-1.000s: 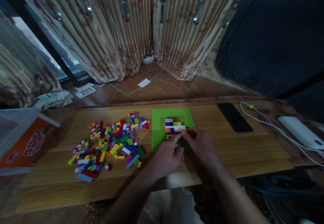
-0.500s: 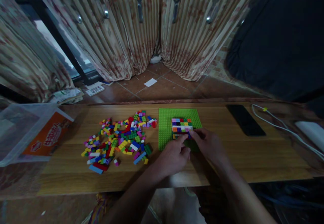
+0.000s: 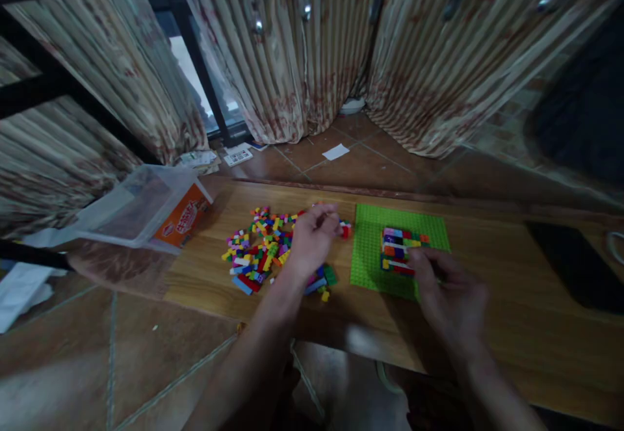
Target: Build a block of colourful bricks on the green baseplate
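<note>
A block of joined toy bricks [image 3: 394,251] in rows of mixed colours sits on the green studded baseplate [image 3: 368,259]. My right hand [image 3: 451,294] is at its right end, thumb and fingertips closed against the bricks and hiding that end. Over the right part of a heap of loose toy bricks [image 3: 263,249], my left hand [image 3: 314,239] hovers with bent fingers, a gap showing between thumb and forefinger. No brick is visible in it, though blur softens the fingertips. The hand and forearm cover part of the heap.
A clear plastic box [image 3: 141,213] with an orange label stands left of the heap. A black phone-like slab [image 3: 575,265] lies on the wooden table [image 3: 205,275] at right, with a white cable [image 3: 615,246] beyond it. Striped curtains [image 3: 316,60] hang behind.
The view has turned left. My left hand has left the joined bricks and moved left over the loose heap. My right hand stays by the joined bricks' right end.
</note>
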Demonstrator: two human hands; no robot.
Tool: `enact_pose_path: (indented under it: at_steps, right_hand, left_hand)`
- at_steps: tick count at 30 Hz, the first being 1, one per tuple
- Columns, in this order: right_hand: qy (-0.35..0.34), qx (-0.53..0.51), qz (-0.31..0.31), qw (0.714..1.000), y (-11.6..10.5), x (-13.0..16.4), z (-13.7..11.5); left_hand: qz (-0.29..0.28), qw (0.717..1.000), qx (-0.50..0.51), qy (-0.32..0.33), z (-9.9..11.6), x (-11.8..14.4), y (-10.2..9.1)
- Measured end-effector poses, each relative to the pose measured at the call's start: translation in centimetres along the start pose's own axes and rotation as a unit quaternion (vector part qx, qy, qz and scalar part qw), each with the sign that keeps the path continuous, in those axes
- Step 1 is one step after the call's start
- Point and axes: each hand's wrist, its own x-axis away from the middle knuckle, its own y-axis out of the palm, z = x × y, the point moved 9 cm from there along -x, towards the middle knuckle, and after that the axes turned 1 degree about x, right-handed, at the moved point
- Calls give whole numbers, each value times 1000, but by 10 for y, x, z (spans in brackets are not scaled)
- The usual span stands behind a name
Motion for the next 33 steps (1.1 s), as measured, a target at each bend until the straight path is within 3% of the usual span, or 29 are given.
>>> enact_pose_path:
  at_steps: [5,8,14,20,33]
  right_hand:
    - [-115,-10,-122,986,44,22,-35]
    - [-147,-8,-185,972,68,36,-51]
    - [-173,30,-253,951,104,52,-63]
    - [-220,78,-264,936,124,57,-68]
    - [-194,124,-256,939,138,50,-63]
  left_hand:
    - [107,992,64,-7,5,-8,-41]
    - [116,990,85,-3,7,-9,-48]
    - [116,989,89,-8,10,-6,-52]
    - [113,990,79,-18,6,-6,-53]
    - [102,993,55,-28,2,-5,-51]
